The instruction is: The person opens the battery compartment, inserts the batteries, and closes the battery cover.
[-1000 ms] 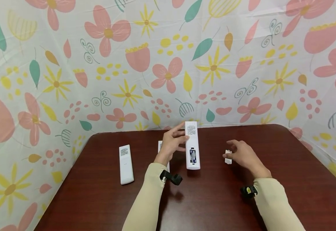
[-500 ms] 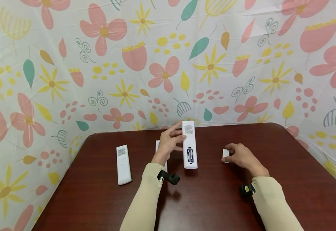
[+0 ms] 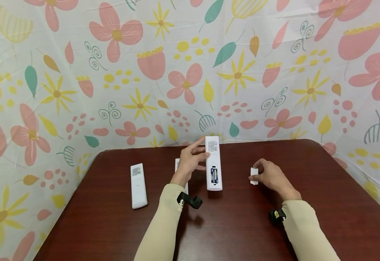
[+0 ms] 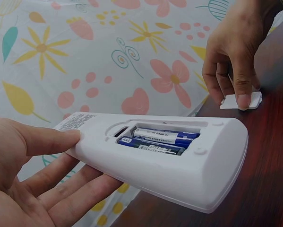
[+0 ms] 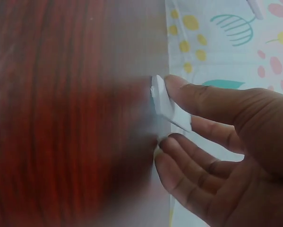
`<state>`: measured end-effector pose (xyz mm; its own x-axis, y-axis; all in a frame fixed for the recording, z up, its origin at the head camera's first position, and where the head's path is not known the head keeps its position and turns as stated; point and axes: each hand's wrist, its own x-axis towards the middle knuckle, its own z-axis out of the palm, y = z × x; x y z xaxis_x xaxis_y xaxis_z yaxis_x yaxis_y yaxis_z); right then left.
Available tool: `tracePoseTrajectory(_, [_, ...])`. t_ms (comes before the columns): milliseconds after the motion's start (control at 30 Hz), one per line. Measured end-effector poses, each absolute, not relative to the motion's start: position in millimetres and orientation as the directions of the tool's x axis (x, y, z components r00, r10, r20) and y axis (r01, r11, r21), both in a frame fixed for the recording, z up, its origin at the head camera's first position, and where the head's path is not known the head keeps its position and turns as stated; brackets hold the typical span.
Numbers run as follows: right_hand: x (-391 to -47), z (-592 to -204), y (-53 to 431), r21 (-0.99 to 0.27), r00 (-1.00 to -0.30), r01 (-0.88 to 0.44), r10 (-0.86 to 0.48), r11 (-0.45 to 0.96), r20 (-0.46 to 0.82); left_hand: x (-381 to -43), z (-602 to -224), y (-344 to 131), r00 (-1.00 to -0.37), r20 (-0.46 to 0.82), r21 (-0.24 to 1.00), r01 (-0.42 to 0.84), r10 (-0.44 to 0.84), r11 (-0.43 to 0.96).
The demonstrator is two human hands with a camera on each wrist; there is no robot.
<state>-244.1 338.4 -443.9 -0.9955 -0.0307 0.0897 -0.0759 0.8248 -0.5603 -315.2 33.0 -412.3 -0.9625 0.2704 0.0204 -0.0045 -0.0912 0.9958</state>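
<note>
My left hand [image 3: 190, 161] grips a white remote control [image 3: 213, 159] by its upper part, thumb on the back face, fingers beneath. The remote's back faces up with its battery compartment uncovered. Two blue-and-silver AAA batteries [image 4: 153, 142] lie side by side inside, as the left wrist view shows. Over to the right, my right hand [image 3: 271, 177] pinches a small white battery cover [image 3: 254, 176] between thumb and fingers, close over the table. In the right wrist view the cover [image 5: 164, 101] stands tilted under the thumb.
Another white remote [image 3: 139, 186] lies back up on the dark red-brown table [image 3: 229, 228] at the left. Partly hidden behind my left forearm is a further white remote [image 3: 186, 187]. A flower-patterned cloth [image 3: 190, 119] hangs behind the table.
My right hand has taken the battery cover between thumb and fingers and shifted it slightly left. The left hand holds the remote much as before; the head view has swung slightly.
</note>
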Motion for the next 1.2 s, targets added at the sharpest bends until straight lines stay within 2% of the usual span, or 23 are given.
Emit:
tracePoseTrajectory(233, [-239,-441,337,-0.601,-0.996,-0.063,-0.01,0.796,0.091,-315,-412,33,-0.961,0.041,0.995,0.012,0.274,-0.103])
tracePoseTrajectory(567, [-238,-441,332,-0.747,-1.0,-0.027,-0.012,0.664,0.025,-315,-412,34,-0.959,0.047,0.994,0.017,0.279,-0.11])
tracePoseTrajectory(933, [-240,-440,326,-0.777,-0.999,-0.049,-0.032,0.627,0.038,-315,-412,33,-0.958,0.051,0.993,0.019,0.281,-0.116])
tracePoseTrajectory(1200, [-237,-432,315,-0.785,-0.993,-0.118,-0.065,0.608,0.099,-314,-411,32,-0.958,0.049,0.994,0.018,0.283,-0.111])
